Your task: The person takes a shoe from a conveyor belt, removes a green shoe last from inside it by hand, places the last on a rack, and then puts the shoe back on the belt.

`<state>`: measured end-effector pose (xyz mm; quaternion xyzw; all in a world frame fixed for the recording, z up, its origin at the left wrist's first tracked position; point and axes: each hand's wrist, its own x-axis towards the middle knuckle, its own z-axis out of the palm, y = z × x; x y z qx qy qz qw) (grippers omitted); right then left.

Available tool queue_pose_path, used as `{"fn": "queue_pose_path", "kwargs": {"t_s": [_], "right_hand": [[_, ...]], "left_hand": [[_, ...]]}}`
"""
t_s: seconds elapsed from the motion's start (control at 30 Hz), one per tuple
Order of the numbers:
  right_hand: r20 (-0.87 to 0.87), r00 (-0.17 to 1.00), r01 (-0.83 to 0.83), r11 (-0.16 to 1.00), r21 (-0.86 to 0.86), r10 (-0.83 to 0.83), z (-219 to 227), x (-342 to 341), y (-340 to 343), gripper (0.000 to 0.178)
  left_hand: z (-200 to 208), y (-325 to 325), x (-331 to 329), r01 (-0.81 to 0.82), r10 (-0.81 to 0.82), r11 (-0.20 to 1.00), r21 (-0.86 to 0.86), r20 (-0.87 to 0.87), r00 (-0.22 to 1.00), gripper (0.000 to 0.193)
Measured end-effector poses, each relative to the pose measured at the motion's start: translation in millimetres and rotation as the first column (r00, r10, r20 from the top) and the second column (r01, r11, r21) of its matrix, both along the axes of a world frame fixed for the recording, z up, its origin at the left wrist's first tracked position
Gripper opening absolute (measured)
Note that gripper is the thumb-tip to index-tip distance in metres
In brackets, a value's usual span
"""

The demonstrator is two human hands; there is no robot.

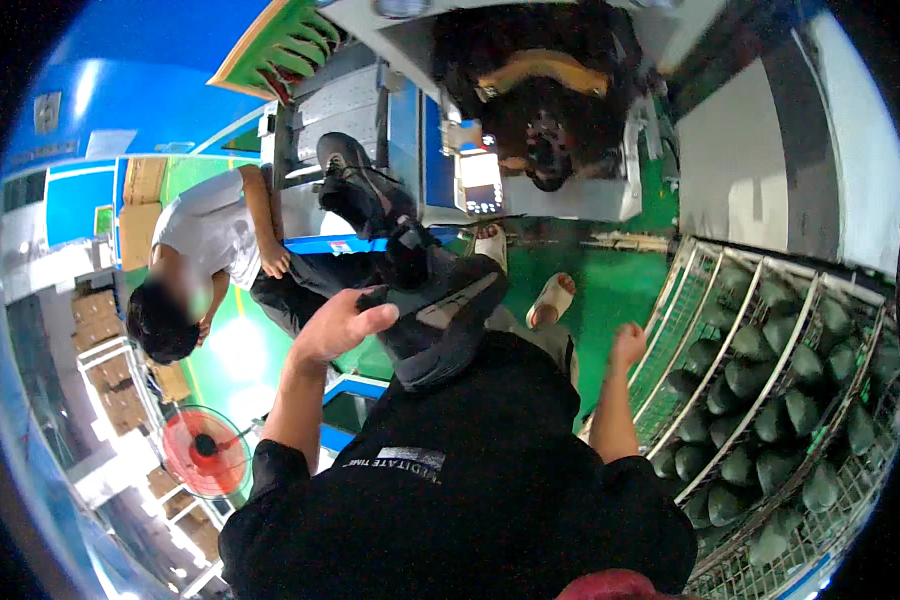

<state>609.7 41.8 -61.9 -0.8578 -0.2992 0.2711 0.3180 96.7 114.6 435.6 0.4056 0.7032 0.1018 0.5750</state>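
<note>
In front of my chest, my left hand (348, 326) is closed on the edge of a dark grey sneaker (448, 320) with a lighter stripe on its side. Its thumb lies along the upper, and the other fingers are partly hidden. Just beyond it, another black sneaker (360, 190) stands tilted at the edge of the blue-edged conveyor. A dark piece between the two shoes is hard to make out. Out to the right, my right hand (627, 345) is curled into a loose fist, apart from the shoes and near the wire rack, with nothing visible in it.
A wire rack (750, 330) full of green foot-shaped lasts (770, 420) stands at right. Ahead is a machine (610, 190) with a dark opening and a lit control panel (480, 180). On the left, a person in a white shirt (205, 230) bends near a red fan (205, 450).
</note>
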Motion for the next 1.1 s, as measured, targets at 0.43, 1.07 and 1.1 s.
{"fn": "queue_pose_path", "kwargs": {"t_s": [0.43,1.07,1.1], "right_hand": [[0.083,0.269,-0.946,0.248,0.209,0.959,234,-260,213,0.044],[0.261,0.538,-0.843,0.506,0.181,0.802,278,-325,236,0.041],[0.249,0.533,-0.844,0.489,0.219,0.809,278,-319,231,0.04]], "left_hand": [[3,-118,-213,-0.784,0.531,0.489,0.382,0.583,0.615,0.079],[-176,67,-93,-0.189,0.287,0.949,0.253,-0.441,0.851,0.055],[-199,59,-90,-0.069,0.203,0.964,0.256,-0.548,0.811,0.056]]}}
